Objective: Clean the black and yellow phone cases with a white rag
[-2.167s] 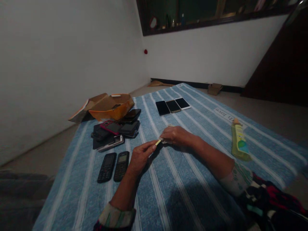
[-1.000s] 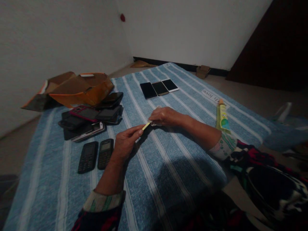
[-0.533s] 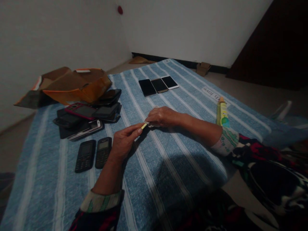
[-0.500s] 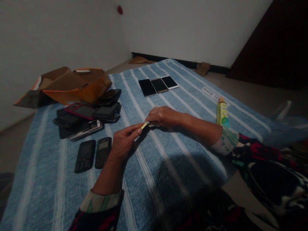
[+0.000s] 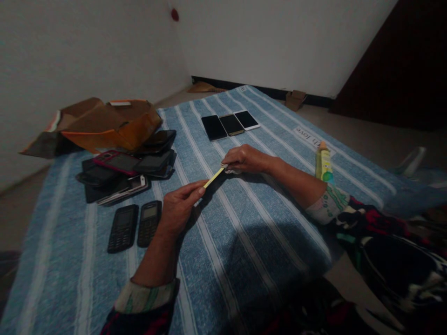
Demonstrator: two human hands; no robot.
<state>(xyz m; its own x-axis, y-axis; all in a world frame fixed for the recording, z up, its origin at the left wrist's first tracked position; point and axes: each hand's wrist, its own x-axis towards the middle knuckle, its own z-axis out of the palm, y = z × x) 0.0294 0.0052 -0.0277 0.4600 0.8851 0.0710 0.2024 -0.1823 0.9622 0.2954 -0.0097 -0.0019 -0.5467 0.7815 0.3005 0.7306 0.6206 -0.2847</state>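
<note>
Yellow strip slants between your fingers: your left hand pinches its near end, and your right hand clutches a pale cloth at its far end. Half a second ago, less of it showed, with your hands closer.

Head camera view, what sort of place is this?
Probably a room in a home, though that's a guess: a striped cloth is spread under a row of phones, with plain pale walls behind.

There are three lined-up phones, two paired keypad phones, one phone pile, one orange carton, one bottle and one yellow item.
</note>
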